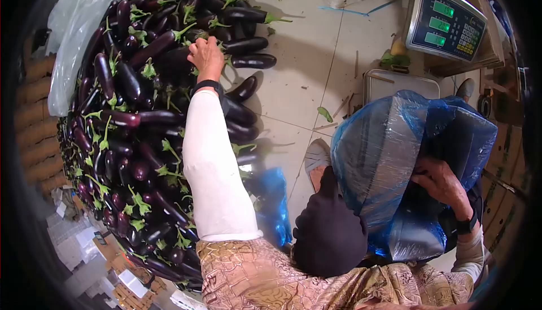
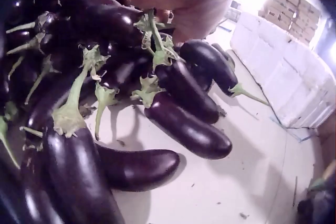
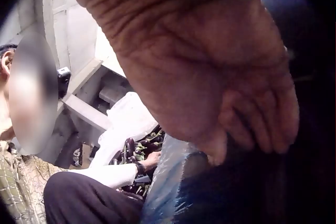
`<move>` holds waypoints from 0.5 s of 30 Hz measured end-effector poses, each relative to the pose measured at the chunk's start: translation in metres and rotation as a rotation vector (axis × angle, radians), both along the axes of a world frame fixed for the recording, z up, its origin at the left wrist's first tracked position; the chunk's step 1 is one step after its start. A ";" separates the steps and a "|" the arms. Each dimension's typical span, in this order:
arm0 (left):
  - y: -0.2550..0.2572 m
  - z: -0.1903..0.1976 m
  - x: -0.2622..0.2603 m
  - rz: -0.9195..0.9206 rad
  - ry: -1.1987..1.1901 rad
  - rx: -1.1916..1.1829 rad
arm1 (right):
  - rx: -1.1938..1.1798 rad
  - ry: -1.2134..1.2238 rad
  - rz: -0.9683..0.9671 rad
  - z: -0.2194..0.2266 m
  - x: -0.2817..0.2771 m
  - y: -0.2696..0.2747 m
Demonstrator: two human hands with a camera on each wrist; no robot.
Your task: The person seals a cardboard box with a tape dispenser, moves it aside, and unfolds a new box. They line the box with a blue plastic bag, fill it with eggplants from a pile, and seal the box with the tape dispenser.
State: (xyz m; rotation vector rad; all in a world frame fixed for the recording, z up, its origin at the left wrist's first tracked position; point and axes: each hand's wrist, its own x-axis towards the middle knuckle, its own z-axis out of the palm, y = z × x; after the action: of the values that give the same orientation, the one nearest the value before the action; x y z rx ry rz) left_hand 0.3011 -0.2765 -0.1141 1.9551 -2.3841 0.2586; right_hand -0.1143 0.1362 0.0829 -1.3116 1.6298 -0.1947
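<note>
Eggplants with green stems [image 1: 127,82] [image 2: 186,133] lie heaped on the floor. My left hand [image 1: 208,59] [image 2: 184,1] reaches onto the heap's upper part, fingers bent down among eggplants and stems; the pile partly hides the fingertips, and whether they grip one I cannot tell. A large blue-tinted plastic bag [image 1: 378,146] [image 3: 165,182] stands gathered at the person's right side, its mouth open and dark inside. My right hand [image 1: 443,183] [image 3: 210,71] is at that mouth, fingers curled at the film's edge with the thumb beside it.
A scale with lit green displays [image 1: 447,21] stands on a wooden box at the upper right, near a metal tray [image 1: 401,84]. Clear plastic sheeting [image 1: 82,39] borders the heap. A white foam box [image 2: 283,71] stands beyond. Another blue bag [image 1: 272,202] lies by the heap.
</note>
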 end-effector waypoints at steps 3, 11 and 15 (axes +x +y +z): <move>-0.006 -0.004 0.015 -0.087 0.030 -0.042 | 0.043 0.042 -0.003 -0.001 -0.002 0.008; 0.047 0.115 0.080 0.035 1.117 -0.226 | -0.141 0.009 0.001 0.025 0.006 0.012; 0.089 0.179 0.113 0.101 1.885 -0.159 | -0.204 -0.017 0.045 0.031 0.018 0.017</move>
State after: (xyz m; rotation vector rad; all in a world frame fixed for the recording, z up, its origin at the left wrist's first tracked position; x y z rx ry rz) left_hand 0.4139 -0.1875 0.0644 1.0528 -0.8947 -0.9172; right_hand -0.0968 0.1530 0.1136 -1.4954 1.5961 -0.3516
